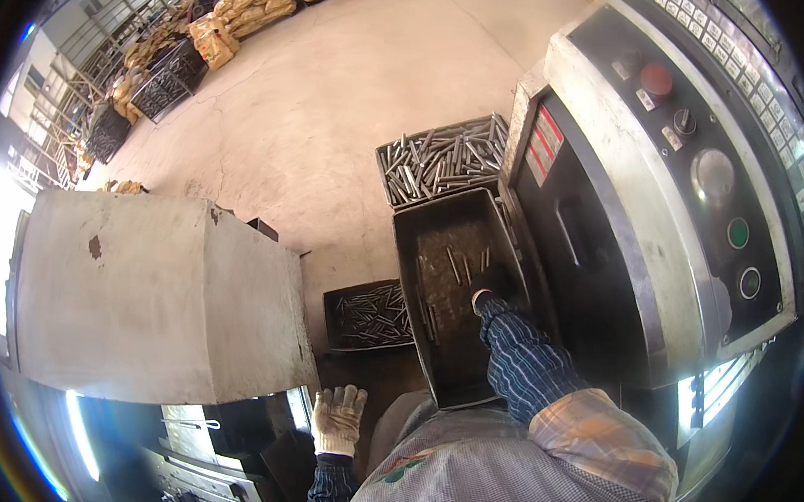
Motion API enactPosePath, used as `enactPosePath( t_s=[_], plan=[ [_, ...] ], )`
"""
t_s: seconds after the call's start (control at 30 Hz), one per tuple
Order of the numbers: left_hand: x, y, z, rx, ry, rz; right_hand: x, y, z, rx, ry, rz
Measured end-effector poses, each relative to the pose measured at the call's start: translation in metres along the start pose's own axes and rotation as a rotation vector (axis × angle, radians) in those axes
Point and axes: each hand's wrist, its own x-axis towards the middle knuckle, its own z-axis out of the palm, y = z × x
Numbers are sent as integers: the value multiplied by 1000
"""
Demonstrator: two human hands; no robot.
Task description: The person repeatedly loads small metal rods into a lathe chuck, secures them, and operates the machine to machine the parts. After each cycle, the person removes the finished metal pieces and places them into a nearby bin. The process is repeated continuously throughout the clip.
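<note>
My left hand point(339, 419), in a whitish work glove, is held low near the front of my body. Its fingers are extended and nothing shows in them. My right hand point(496, 283), in a dark glove below a blue striped sleeve, reaches down into a deep dark metal tray point(458, 363). The glove blends with the tray, so its fingers and anything in them cannot be made out. Beside that hand lie a few slim metal rods point(456, 265), and a couple more rods point(433, 325) rest along the tray's left side.
Beyond the tray stands a crate heaped with metal rods point(443, 162). A lower bin of darker rods point(369, 315) sits to its left. A machine control panel point(697, 166) rises at right, a pale machine housing point(145, 297) at left. Yellowish sacks point(251, 7) are stacked far off.
</note>
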Motion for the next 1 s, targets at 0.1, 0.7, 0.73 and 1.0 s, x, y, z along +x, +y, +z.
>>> enactPosePath(
  t_s=[0.1,0.7,0.73,1.0],
  plan=[
    [16,2,5,-19,-47,-89,4,2,-11,112,-67,11],
    [60,-79,195,929,-535,-229,-187,61,-176,999,72,-632],
    [55,-95,211,899,-643,-227,-213,63,-199,992,136,-621],
    [-45,-188,291,868,-1160,-528,-323,201,-259,903,214,-568]
  ],
)
